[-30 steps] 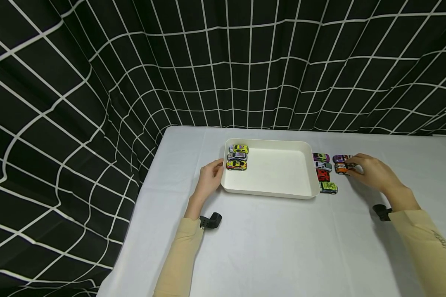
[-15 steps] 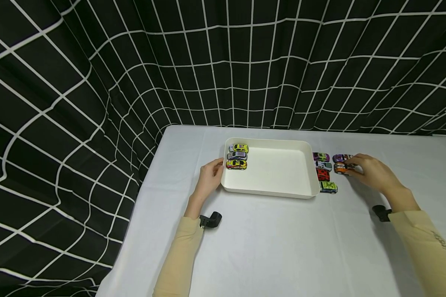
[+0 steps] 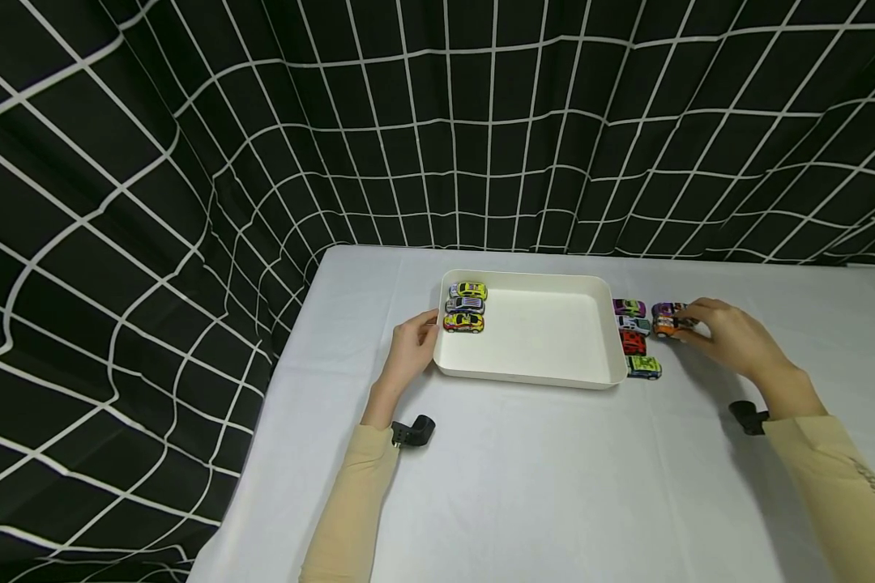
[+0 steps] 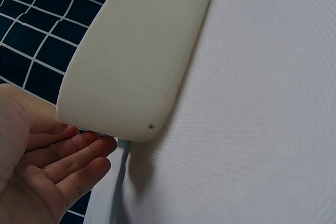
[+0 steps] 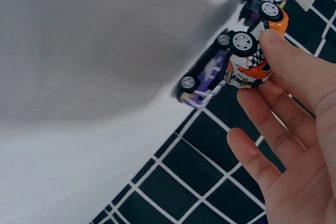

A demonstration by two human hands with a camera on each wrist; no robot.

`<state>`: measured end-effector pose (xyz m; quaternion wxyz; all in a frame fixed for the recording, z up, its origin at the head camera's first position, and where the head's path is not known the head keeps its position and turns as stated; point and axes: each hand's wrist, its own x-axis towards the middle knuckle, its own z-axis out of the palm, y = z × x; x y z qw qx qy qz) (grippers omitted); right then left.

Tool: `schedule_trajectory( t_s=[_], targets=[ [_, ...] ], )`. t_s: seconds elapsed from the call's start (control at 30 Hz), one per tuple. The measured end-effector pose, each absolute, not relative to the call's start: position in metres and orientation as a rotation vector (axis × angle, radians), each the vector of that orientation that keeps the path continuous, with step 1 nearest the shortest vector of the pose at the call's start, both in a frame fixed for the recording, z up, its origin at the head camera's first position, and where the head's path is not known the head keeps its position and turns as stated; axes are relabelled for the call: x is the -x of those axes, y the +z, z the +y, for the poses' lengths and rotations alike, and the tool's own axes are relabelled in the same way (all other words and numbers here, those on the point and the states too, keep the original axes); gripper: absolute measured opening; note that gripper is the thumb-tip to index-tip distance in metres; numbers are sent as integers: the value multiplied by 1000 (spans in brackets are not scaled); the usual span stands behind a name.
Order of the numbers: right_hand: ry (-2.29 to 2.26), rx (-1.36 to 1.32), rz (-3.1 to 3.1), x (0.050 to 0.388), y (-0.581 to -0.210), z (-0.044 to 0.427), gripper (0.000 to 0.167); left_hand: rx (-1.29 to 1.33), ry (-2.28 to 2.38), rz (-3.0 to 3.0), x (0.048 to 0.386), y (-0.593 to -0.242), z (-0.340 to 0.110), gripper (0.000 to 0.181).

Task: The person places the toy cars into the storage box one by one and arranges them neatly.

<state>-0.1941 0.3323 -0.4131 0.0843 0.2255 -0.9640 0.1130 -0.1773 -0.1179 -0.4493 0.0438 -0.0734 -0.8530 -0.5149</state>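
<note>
My left hand (image 3: 413,346) lies against the left end of a shallow white tray (image 3: 532,378). In the left wrist view, loosely bent fingers touch the end wall of the tray (image 4: 131,61). Inside the tray's left end sit a yellow toy car (image 3: 469,290), a silver-purple toy car (image 3: 465,305) and a yellow-red toy car (image 3: 463,324), side by side. Right of the tray, my right hand (image 3: 729,336) pinches an orange toy car (image 3: 665,325) between thumb and fingers. The right wrist view shows this orange toy car (image 5: 249,69) raised beside a purple toy car (image 5: 205,80).
Along the tray's right wall stand a purple-green toy car (image 3: 630,308), a pale toy car (image 3: 633,325), a red toy car (image 3: 633,343) and a green toy car (image 3: 644,368). White cloth (image 3: 539,478) covers the table. A black curtain with white grid lines (image 3: 481,146) hangs behind.
My right hand has lifted the orange toy car slightly and moved it a little up and left. The left hand and the tray have hardly moved.
</note>
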Motion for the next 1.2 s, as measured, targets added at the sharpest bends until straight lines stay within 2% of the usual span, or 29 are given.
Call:
schedule_trajectory(
  t_s=[0.47,1.2],
  targets=[
    [405,-743,-2785,194,-390,300,27,242,-1572,-2598,177,-450,-119,34],
    [476,-975,-2739,205,-381,232,22,236,-1583,-2588,177,-450,-119,33]
  ],
)
